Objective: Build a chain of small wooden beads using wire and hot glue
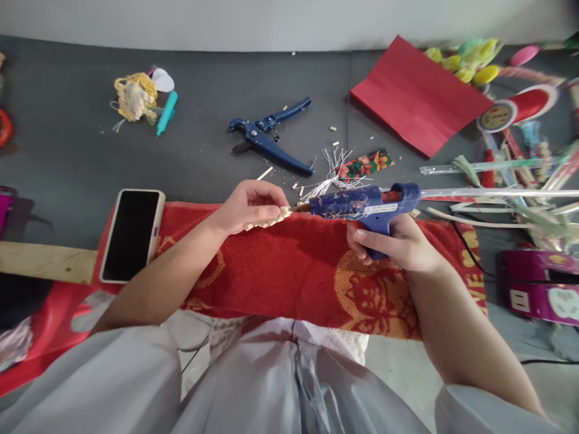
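Grey cloth [239, 386] of the person's clothes lies nearest, along the bottom of the frame. At the centre, a small pale piece [271, 221] with a bumpy surface is pinched between thumb and fingers of the left hand [244, 208]. It looks light and rather fragile, so a soft hold at its edge, away from the metal tip, seems best. The blue gun [348, 203] is just right of it, stiff and probably not heavy; the handle is the right place to hold, as the tip may be hot. The right hand [407, 241] is closed around this handle, and the gun lies almost level, its tip pointing left at the piece; whether they touch, I cannot tell. Both forearms come inward from the lower corners. Under the hands is a red towel [284, 265]. Farther out are white threads [332, 175], a blue cutter [280, 154] at upper centre, a phone [132, 235] at left and red paper [416, 90] at upper right.
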The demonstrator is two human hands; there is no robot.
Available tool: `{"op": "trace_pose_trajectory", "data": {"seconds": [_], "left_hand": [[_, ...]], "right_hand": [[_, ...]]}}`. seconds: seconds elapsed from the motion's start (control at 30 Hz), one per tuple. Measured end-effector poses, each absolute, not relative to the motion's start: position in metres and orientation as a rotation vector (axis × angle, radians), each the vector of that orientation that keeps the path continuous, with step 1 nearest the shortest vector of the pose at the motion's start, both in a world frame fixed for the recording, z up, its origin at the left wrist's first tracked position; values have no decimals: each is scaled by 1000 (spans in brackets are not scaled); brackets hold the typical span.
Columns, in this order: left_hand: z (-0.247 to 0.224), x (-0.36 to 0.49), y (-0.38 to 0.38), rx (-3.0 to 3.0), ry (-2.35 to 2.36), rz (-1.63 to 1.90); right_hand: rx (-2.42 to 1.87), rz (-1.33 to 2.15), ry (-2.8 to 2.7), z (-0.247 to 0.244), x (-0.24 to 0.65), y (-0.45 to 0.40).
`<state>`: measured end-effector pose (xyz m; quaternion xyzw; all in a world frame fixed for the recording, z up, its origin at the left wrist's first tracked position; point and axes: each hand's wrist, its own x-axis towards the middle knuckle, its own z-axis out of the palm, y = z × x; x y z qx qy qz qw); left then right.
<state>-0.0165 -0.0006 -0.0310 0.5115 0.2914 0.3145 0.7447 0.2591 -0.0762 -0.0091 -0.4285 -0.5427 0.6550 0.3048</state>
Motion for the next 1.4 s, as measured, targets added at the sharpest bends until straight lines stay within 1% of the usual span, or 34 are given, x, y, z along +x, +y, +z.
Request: {"op": "trace_pose_trajectory", "data": {"seconds": [0.3, 0.93, 1.1, 1.4], "left_hand": [[-31, -16, -1, 1129, 621, 709], [-28, -15, -1, 1141, 671, 678], [-28, -14, -2, 1049, 672, 666], [-22, -9, -2, 941, 637, 743]], "right_hand": [[-1125, 1683, -1389, 0, 257, -77], [-1108, 1732, -1404, -6, 259, -78], [-1144, 1714, -1358, -6, 257, -78], [-1123, 1616, -1306, -8, 256, -79]]}}
